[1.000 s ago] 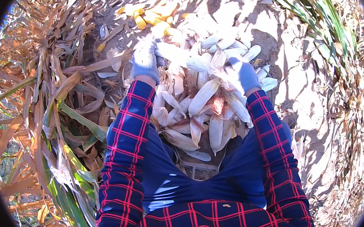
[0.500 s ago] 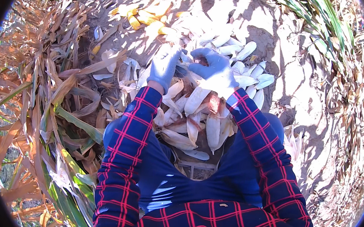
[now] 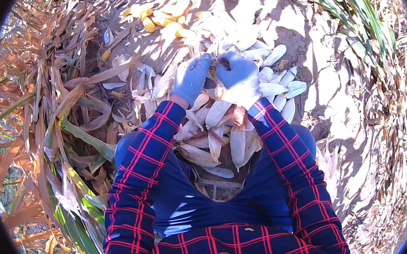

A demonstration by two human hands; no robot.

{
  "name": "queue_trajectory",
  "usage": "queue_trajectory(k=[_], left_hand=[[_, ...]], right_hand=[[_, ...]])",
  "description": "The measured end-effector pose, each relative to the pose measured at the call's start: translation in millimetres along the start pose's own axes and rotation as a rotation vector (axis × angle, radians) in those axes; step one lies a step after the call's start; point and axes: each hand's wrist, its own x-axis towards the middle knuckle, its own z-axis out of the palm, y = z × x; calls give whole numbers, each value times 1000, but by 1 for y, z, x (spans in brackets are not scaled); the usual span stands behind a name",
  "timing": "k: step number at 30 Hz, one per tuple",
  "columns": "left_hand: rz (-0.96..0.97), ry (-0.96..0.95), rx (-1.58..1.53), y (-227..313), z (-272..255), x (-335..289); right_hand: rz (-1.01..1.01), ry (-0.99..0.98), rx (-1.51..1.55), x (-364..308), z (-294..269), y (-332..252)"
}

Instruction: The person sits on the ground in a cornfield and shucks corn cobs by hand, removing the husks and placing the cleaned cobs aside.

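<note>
While your gloved left hand (image 3: 190,78) and right hand (image 3: 240,76) meet in the upper middle of the frame, a corn ear (image 3: 212,72) shows a sliver of yellow between them; both look curled around it, though your fingers hide most of the grip. Expect it to be light and stiff at the core, its husk likely slippery and easily torn, so hold the firm cob. Smooth, papery, spindle-shaped husked ears (image 3: 237,145) fill the centre; pebbly-kernelled bare ears (image 3: 162,21) lie upper left.
</note>
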Motion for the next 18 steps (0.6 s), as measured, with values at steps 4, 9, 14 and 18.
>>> queue_trajectory(k=[4,9,14,18], left_hand=[[-22,-34,-81,3,-10,5],[127,-43,220,4,-8,6],[1,27,-83,3,-12,6],[44,117,-189,2,-19,11]], right_hand=[[125,61,295,-2,2,11],[254,39,451,-1,4,8],[285,79,1094,4,8,9],[265,-131,960,6,-7,23]])
